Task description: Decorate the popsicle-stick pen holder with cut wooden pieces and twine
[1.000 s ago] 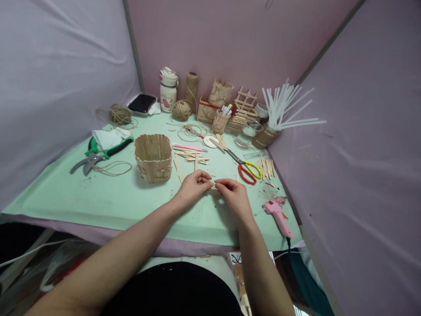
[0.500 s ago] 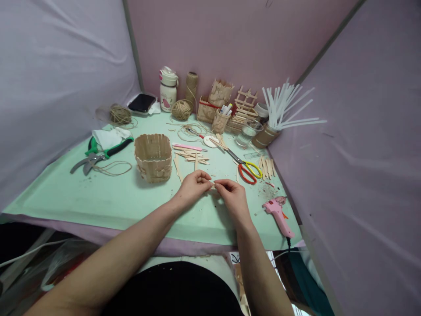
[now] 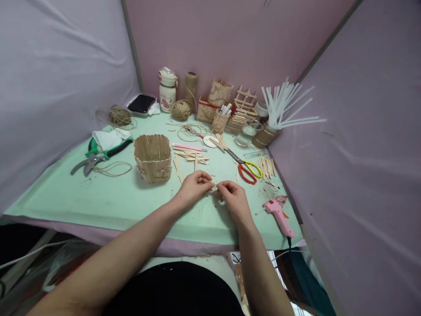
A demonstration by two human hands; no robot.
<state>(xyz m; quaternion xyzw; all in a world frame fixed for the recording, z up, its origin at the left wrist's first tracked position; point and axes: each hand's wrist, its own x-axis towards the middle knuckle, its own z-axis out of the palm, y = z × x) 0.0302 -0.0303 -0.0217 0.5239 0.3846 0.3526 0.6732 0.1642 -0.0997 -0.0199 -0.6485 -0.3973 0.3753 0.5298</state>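
The left hand (image 3: 196,183) and right hand (image 3: 233,197) pinch a tiny pale piece (image 3: 215,186) between fingertips that nearly meet; its long axis is too small to tell. Left of the grip and slightly beyond stands the basket (image 3: 153,170), upright, nearer the left hand. Sticks (image 3: 192,156) lie beyond the grip, scissors (image 3: 247,172) beyond and right, the glue gun (image 3: 279,215) rightward, nearer the right hand.

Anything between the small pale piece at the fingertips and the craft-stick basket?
Yes: from the small pale piece, first the left hand, then a thin wooden stick lying flat right of the craft-stick basket.
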